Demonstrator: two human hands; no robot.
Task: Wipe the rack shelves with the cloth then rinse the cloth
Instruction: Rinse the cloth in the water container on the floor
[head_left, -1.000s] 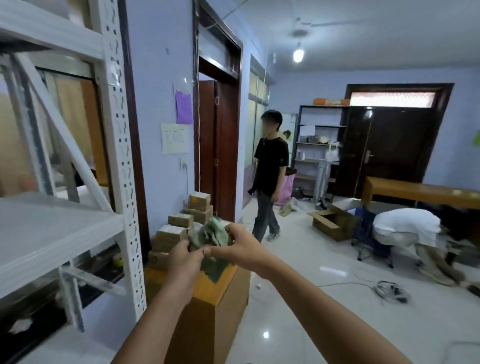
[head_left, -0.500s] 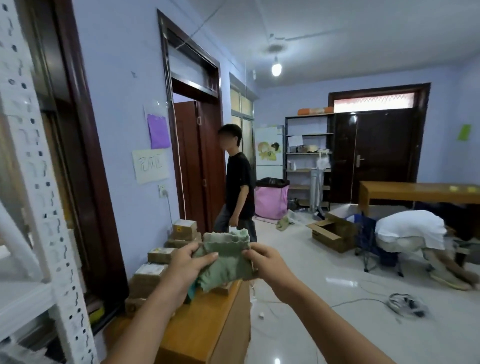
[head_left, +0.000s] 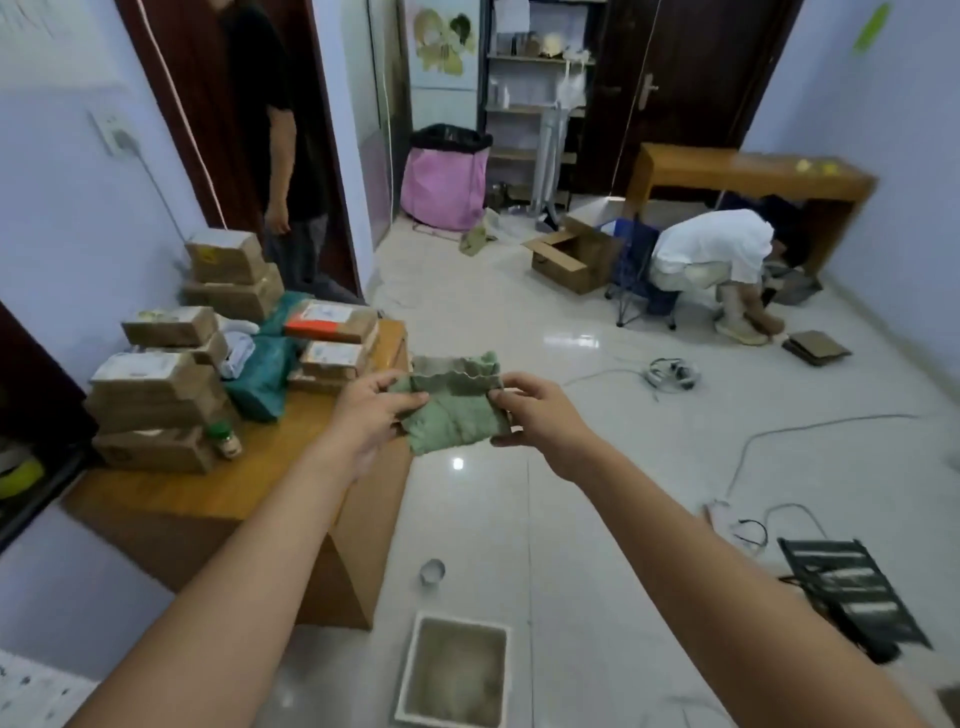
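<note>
A folded green cloth (head_left: 454, 402) hangs in the air in front of me, stretched between both hands. My left hand (head_left: 371, 410) pinches its left edge and my right hand (head_left: 537, 415) pinches its right edge. The cloth sits above the corner of a low wooden cabinet (head_left: 218, 499) and the tiled floor. Of the white perforated rack, only a sliver (head_left: 31, 691) shows at the bottom left corner; its shelves are out of view.
Several cardboard parcels (head_left: 156, 395) and a small jar (head_left: 226, 439) sit on the cabinet. A person in black (head_left: 275, 156) stands in the doorway; another in white (head_left: 711, 254) crouches by a wooden desk (head_left: 748, 174). Cables (head_left: 670, 374), a white square tub (head_left: 454, 670) and a black grid (head_left: 852, 592) lie on the floor.
My view has swung right and downward, away from the rack toward the floor. The cloth went from bunched between my hands to spread flat between them.
</note>
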